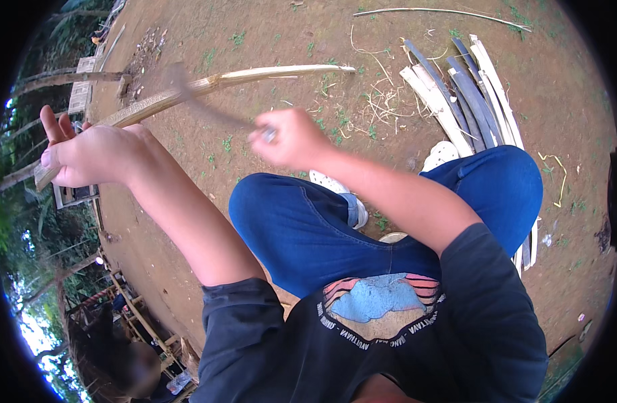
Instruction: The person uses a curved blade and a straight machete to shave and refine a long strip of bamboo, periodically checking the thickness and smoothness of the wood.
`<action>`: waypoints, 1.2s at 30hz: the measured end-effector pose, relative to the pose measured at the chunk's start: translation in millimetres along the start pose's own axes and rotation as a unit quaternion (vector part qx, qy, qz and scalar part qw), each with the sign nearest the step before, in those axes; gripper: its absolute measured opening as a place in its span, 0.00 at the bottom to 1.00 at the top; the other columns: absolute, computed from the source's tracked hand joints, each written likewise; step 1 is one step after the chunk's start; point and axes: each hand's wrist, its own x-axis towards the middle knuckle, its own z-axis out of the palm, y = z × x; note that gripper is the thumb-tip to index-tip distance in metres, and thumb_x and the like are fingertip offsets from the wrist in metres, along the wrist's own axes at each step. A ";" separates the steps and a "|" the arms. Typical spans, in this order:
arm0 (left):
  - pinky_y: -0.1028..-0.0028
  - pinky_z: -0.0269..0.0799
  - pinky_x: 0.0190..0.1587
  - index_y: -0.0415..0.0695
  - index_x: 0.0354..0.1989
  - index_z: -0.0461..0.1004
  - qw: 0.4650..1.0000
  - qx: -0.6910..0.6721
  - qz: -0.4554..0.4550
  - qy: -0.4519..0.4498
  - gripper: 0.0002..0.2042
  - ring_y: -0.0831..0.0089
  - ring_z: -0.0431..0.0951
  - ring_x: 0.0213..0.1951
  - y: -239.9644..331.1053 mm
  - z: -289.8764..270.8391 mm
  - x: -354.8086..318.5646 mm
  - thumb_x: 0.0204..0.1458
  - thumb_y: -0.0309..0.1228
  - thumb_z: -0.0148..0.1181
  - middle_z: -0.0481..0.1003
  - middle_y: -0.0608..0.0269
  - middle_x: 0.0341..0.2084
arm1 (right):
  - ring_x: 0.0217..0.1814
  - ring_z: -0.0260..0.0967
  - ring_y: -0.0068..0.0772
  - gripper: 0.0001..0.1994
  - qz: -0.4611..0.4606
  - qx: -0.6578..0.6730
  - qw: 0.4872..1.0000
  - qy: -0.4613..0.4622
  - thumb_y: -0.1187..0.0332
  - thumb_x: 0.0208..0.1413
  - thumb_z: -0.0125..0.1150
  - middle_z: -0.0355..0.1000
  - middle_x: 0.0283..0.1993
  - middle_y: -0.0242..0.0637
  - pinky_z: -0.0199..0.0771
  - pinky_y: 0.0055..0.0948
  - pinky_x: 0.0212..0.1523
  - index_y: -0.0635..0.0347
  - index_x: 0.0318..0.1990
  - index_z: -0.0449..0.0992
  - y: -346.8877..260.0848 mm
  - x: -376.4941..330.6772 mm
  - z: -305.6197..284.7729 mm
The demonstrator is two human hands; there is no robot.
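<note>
My left hand [97,158] holds a long split bamboo strip [154,104] near its lower end. The strip crosses the palm, with the thumb on one side and some fingers stretched out beyond it. Pale and freshly cut toward its far end, the strip slants up and away to the right. My right hand [291,140] is closed round the handle of a knife with a long curved blade [217,115], smeared by motion. In the picture the blade's tip overlaps the middle of the strip; whether they touch I cannot tell.
Several split bamboo pieces [479,101] lie in a pile beyond my right knee. Thin shavings [382,111] are scattered on the dirt ground beside them. A slender stick [443,11] lies farther off, and a yellow cord [560,180] at the right. A bamboo frame [144,319] stands lower left.
</note>
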 end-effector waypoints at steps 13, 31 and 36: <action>0.66 0.63 0.52 0.35 0.51 0.50 1.000 -0.015 -0.022 0.015 0.17 0.69 0.65 0.43 15.1 5.3 -20.4 0.68 0.39 0.25 0.74 0.58 0.45 | 0.19 0.66 0.27 0.13 -0.009 0.014 0.999 -0.041 0.62 0.49 0.63 0.67 0.16 0.42 0.65 0.33 0.24 0.63 0.23 0.73 -29.2 1.8 -5.6; 0.62 0.62 0.52 0.36 0.46 0.61 0.997 -0.054 -0.052 0.014 0.19 0.68 0.63 0.41 36.5 4.1 -20.2 0.68 0.41 0.28 0.71 0.60 0.42 | 0.19 0.67 0.23 0.11 0.168 -0.047 0.984 -0.026 0.65 0.49 0.62 0.68 0.16 0.34 0.67 0.30 0.23 0.61 0.23 0.72 46.3 -5.0 -23.5; 0.64 0.60 0.50 0.41 0.35 0.60 0.994 -0.059 -0.088 0.022 0.18 0.68 0.62 0.38 38.9 10.3 -28.7 0.68 0.43 0.31 0.65 0.61 0.33 | 0.16 0.60 0.22 0.11 -0.032 0.050 0.997 -0.044 0.65 0.50 0.62 0.64 0.14 0.33 0.59 0.32 0.20 0.61 0.22 0.71 -46.1 -3.1 -7.4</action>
